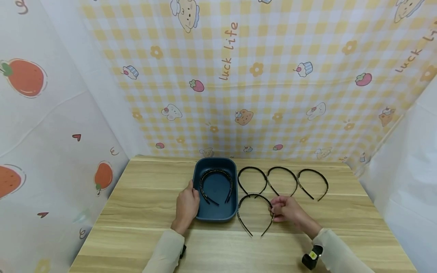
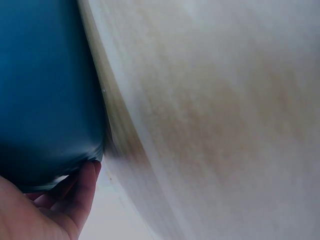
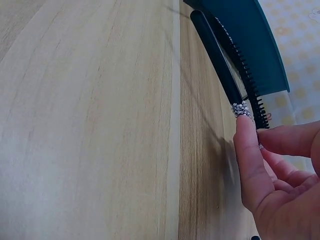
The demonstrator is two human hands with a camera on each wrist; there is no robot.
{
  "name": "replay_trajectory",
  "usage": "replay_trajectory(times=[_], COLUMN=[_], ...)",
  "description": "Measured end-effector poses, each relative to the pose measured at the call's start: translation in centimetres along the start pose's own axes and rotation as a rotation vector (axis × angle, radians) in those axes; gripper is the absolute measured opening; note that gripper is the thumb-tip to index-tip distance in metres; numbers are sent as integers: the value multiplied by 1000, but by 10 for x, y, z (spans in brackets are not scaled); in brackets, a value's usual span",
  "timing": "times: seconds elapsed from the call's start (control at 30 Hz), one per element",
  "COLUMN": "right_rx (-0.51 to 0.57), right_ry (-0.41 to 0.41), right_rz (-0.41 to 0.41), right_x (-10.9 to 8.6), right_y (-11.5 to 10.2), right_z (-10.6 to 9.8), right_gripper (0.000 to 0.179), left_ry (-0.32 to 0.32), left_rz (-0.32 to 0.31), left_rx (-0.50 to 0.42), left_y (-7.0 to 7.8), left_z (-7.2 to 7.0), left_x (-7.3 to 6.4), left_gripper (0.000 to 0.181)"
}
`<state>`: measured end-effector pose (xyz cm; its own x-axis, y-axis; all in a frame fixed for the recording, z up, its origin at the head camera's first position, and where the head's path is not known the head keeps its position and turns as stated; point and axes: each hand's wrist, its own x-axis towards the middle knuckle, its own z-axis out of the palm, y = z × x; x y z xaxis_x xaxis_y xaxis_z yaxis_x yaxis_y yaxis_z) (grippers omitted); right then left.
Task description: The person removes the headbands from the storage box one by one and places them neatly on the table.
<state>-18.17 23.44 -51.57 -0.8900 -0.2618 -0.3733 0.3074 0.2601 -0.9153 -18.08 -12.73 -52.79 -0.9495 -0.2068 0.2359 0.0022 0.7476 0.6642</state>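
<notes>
In the head view, my left hand (image 1: pixel 186 205) grips the left wall of a dark blue plastic bin (image 1: pixel 215 218); fingers (image 2: pixel 86 192) bend over its edge in the left wrist view. Inside the bin lie black headbands (image 1: pixel 216 170), overlapping, seemingly two. Right of the bin, my right hand (image 1: pixel 290 212) pinches one side of another black toothed headband (image 1: pixel 254 195) between thumb and fingers. The right wrist view shows this headband (image 3: pixel 215 55) raised off the table, its shadow below, with sparkling stones (image 3: pixel 241 109) near the fingertips.
Behind the right hand, three more black headbands lie in a row: left (image 1: pixel 252 168), middle (image 1: pixel 281 168) and right (image 1: pixel 312 170). The wooden table (image 1: pixel 146 204) meets a checked yellow curtain (image 1: pixel 273 132) at the back, with white cloth on both sides.
</notes>
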Motion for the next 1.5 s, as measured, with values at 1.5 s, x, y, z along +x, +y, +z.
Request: replay_trajectory(times=[1.5], right_rx=[-82], right_ry=[-53], right_rz=[1], right_x=[-12], right_y=[4], right_z=[-4], right_gripper=[31], left_ry=[-18], left_rz=[-25], left_rx=[-4], left_y=[1], left_z=[-1], left_x=[0], left_gripper=[43])
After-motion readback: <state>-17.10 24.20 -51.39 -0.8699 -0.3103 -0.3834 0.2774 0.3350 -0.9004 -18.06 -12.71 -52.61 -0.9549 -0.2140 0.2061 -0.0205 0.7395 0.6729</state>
